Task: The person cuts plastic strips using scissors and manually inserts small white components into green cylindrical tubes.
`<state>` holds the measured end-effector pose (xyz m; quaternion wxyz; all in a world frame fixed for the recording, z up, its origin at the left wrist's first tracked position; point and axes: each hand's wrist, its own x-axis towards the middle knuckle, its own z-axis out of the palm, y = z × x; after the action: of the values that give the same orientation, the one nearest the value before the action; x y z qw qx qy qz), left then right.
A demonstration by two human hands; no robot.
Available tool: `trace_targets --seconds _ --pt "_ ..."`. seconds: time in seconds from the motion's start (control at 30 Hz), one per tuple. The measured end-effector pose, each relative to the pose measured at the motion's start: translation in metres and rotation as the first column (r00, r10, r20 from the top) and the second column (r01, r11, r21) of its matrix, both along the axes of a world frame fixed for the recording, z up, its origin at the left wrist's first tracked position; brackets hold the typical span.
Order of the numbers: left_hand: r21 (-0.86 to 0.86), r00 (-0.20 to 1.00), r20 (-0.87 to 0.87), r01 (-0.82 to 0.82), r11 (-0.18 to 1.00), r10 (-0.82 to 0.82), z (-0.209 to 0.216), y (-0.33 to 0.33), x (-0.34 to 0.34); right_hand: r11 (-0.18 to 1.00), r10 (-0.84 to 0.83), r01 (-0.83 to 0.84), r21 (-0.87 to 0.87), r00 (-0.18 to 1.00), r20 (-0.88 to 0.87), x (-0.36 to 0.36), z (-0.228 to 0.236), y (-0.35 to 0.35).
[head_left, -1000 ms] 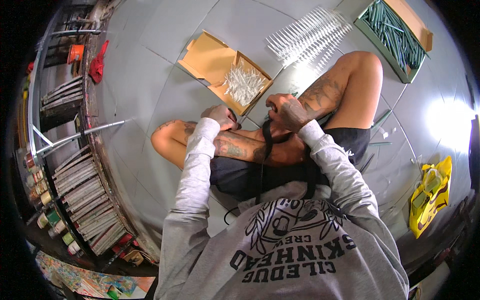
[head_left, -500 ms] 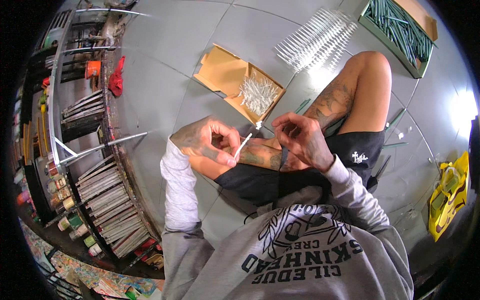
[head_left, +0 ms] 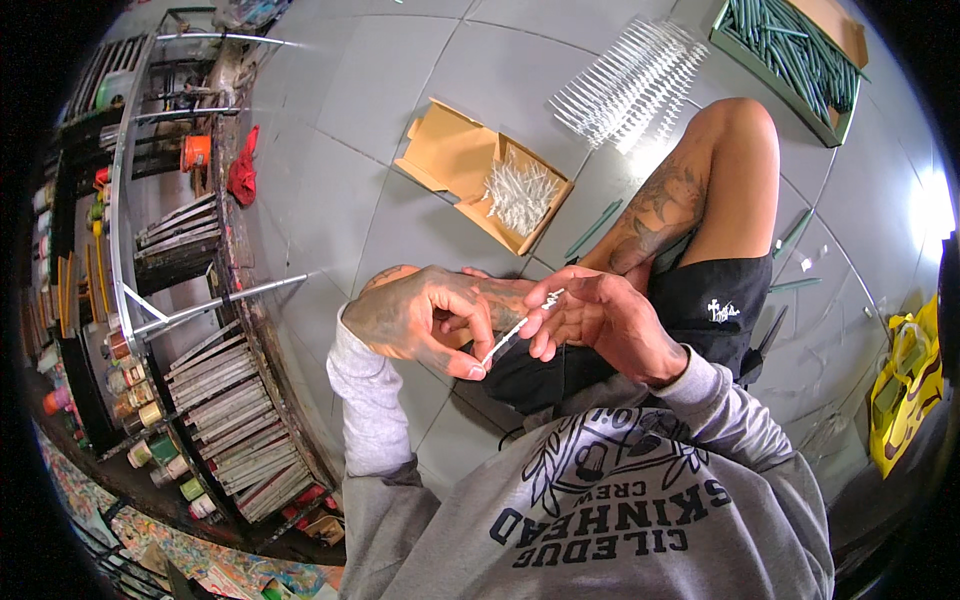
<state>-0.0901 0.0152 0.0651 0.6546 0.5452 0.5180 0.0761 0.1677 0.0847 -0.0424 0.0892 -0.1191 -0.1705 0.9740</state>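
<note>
1. The left hand (head_left: 425, 315) pinches the lower end of a slim white stick (head_left: 504, 341), thumb against fingers, above black shorts (head_left: 690, 295).
2. The right hand (head_left: 622, 325), apart a half-second ago, now meets the twisted tip, half-curled; its grip cannot be told.
3. Handling now appears two-handed.

At the frame's centre we saw a white stick (head_left: 503, 343); above it, a tan box (head_left: 440, 148); upper right, dark green sticks (head_left: 785, 55); right edge, a black-patterned yellow bag (head_left: 912, 410); bottom, a grey sweatshirt (head_left: 600, 560) printed black.
</note>
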Motion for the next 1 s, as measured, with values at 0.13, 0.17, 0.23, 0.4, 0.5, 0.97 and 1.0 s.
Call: trace_targets --seconds 0.13,0.17,0.23,0.4,0.5,0.97,1.0 --pt "0.019 1.0 0.02 0.005 1.0 -0.005 0.001 -0.001 0.003 1.0 -0.018 0.019 0.014 1.0 -0.017 0.005 0.01 0.004" --pt "0.012 1.0 0.026 0.003 1.0 -0.003 0.001 -0.002 0.003 0.999 -0.034 0.034 -0.015 0.999 -0.033 0.005 0.01 0.003" --pt "0.059 0.998 0.058 0.014 0.998 -0.017 0.001 -0.004 0.003 0.995 -0.059 0.054 -0.08 0.996 -0.067 0.005 0.012 0.001" --pt "0.069 0.983 0.183 -0.009 0.998 -0.003 -0.004 -0.005 0.002 0.989 -0.056 0.066 0.132 0.995 -0.08 0.007 0.02 0.005" --pt "0.035 0.977 0.211 -0.032 0.999 0.024 -0.002 -0.007 0.002 0.978 -0.067 0.088 0.187 0.991 -0.115 0.006 0.018 0.003" --pt "-0.03 0.916 0.396 -0.05 0.998 0.058 -0.004 -0.007 0.003 0.924 -0.198 0.225 0.309 0.973 -0.115 0.007 0.025 0.001" --pt "-0.056 0.911 0.405 -0.061 0.997 0.078 -0.004 -0.008 0.003 0.923 -0.196 0.223 0.312 0.974 -0.115 0.008 0.025 0.002"
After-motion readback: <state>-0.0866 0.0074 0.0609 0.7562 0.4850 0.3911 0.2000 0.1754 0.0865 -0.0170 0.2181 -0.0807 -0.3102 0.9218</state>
